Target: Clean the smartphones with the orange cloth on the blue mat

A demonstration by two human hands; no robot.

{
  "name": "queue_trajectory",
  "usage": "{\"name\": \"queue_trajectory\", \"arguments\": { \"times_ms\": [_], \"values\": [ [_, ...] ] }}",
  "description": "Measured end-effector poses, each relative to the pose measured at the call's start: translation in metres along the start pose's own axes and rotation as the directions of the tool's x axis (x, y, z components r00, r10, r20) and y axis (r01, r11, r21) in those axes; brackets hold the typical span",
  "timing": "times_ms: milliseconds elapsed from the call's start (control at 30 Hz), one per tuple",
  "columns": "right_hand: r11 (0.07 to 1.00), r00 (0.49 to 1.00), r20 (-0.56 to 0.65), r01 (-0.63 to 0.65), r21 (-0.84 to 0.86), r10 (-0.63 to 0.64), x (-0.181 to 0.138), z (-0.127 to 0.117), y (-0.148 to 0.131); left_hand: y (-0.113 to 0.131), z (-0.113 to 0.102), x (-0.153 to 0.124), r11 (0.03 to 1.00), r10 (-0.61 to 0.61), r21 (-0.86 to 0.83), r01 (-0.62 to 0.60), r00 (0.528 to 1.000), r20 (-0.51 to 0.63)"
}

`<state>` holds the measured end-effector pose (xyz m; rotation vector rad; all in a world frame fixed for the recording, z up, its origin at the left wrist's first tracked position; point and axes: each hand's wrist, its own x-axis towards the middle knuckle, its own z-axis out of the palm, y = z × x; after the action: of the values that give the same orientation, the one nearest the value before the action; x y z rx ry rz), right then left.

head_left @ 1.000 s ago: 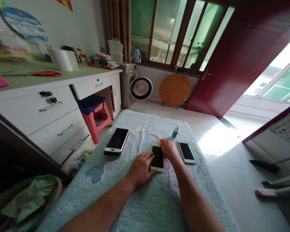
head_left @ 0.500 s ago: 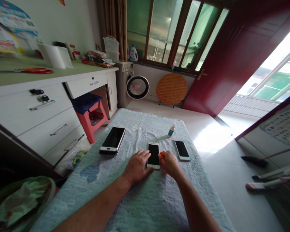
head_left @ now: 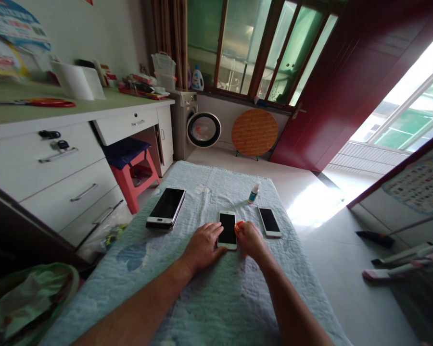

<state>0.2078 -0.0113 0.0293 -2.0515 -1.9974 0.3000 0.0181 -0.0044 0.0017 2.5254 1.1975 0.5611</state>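
Note:
A white smartphone point(head_left: 227, 231) with a dark screen lies face up on the cloth-covered surface. My left hand point(head_left: 204, 242) steadies it, fingers along its left edge and thumb at the bottom corner. My right hand point(head_left: 251, 239) is closed on an orange cloth point(head_left: 238, 227), pressed to the phone's right edge; most of the cloth is hidden by the fingers. To the right lies a second white smartphone point(head_left: 269, 222). Behind it stands a small spray bottle point(head_left: 253, 193) with a blue label. At left, a larger white phone point(head_left: 166, 205) rests on top of another dark device.
A pale blue quilted cloth point(head_left: 216, 180) covers the surface. At left stand a white desk point(head_left: 130, 111), a red stool point(head_left: 139, 175) and a green-rimmed bin point(head_left: 72, 283). Beyond are a washing machine point(head_left: 180, 127) with its door ajar, and a round wooden tabletop point(head_left: 254, 132).
My right hand has slid slightly away from me along the phone's right edge with the orange cloth. My left hand stays on the phone. The whole view has shifted a little.

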Motion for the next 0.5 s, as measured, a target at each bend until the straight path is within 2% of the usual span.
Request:
{"name": "queue_trajectory", "arguments": {
  "times_ms": [233, 367, 500],
  "values": [
    [0.994, 1.0, -0.009, 0.006, -0.107, -0.007, 0.058, 0.01, 0.005, 0.001, -0.002, -0.001, 0.999, 0.027, -0.037, -0.029, 0.999, -0.034],
    [0.987, 0.997, 0.035, 0.07, -0.145, -0.065, 0.077, 0.01, 0.003, 0.002, -0.003, -0.001, 0.999, 0.026, -0.042, -0.028, 0.999, -0.046],
    [0.972, 0.982, 0.103, 0.174, -0.161, -0.158, 0.087, 0.006, -0.01, 0.003, -0.003, 0.0, 0.999, 0.025, -0.037, -0.028, 0.997, -0.072]
  ]
}}
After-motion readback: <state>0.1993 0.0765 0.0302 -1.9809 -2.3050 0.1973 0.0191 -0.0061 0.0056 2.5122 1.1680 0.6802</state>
